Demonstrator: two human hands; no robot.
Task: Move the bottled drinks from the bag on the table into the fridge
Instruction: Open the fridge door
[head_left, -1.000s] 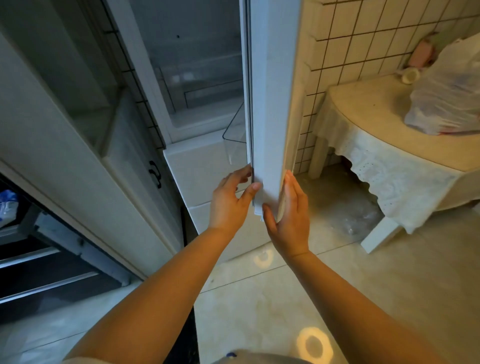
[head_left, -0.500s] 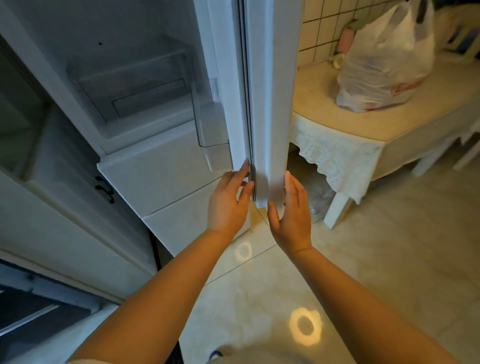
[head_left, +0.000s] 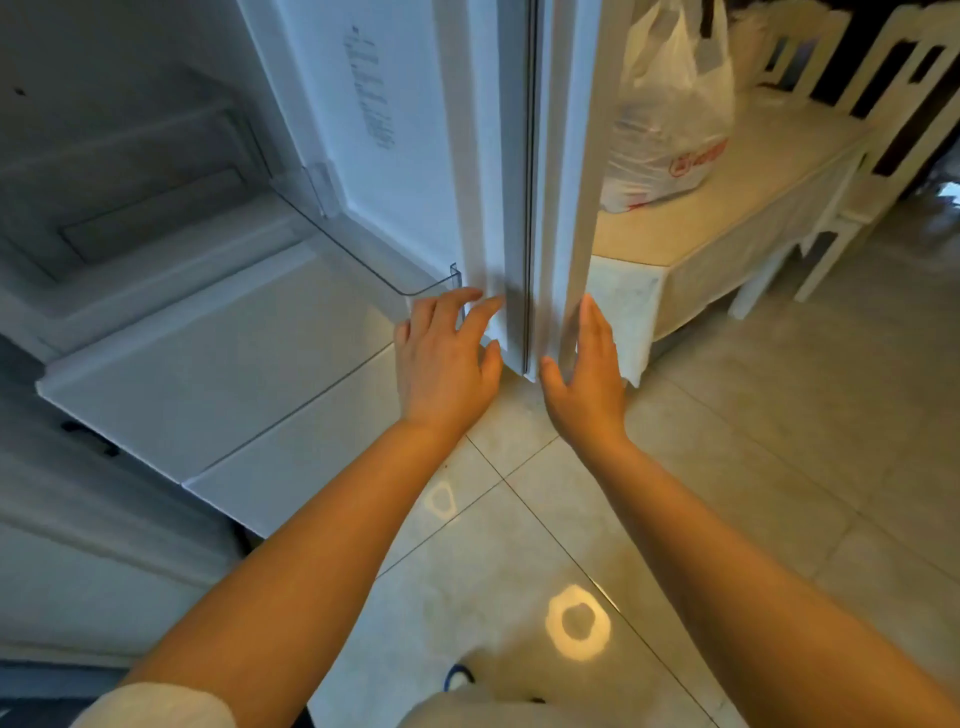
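Note:
The white fridge door stands open, seen edge-on in the middle. My left hand spreads its fingers against the door's inner side near its bottom corner. My right hand lies flat against the outer side, fingers straight. Neither hand holds anything. A clear door shelf sits on the inside of the door. The fridge interior at the left looks bare. A white plastic bag with red print stands on the table at the upper right; its contents are blurred.
White drawer fronts of the fridge's lower part jut out at the left. A white chair stands behind the table. A lace cloth hangs over the table's edge. Tiled floor spreads to the right and below.
The door has swung wider, so more of its inner side and shelf shows. My view has turned right, bringing the bag nearer. My left hand's fingers have spread and loosened from the edge.

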